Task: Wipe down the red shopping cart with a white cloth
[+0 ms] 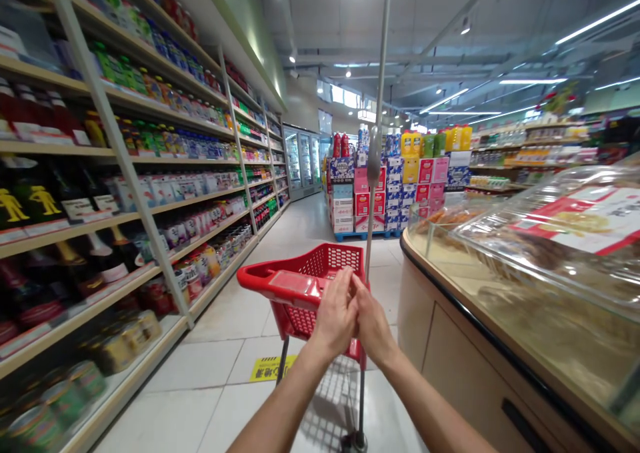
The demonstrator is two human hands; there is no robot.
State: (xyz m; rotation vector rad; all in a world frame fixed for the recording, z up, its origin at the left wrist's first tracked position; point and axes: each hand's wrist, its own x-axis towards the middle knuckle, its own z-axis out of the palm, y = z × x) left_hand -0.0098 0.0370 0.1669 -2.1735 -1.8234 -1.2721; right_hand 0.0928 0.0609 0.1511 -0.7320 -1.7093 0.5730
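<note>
Left hand (331,316) and right hand (374,323) meet, extended, by red shopping cart (287,285); grip's openness and contents: cannot tell.

Pale tiled floor (185,380) under red cart (295,316), yellow sticker (266,369)

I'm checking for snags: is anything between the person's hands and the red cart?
Nothing visible. The left hand and right hand are together in front of the red cart; whether they touch it isn't clear. The grey pole rises beyond them.
</note>
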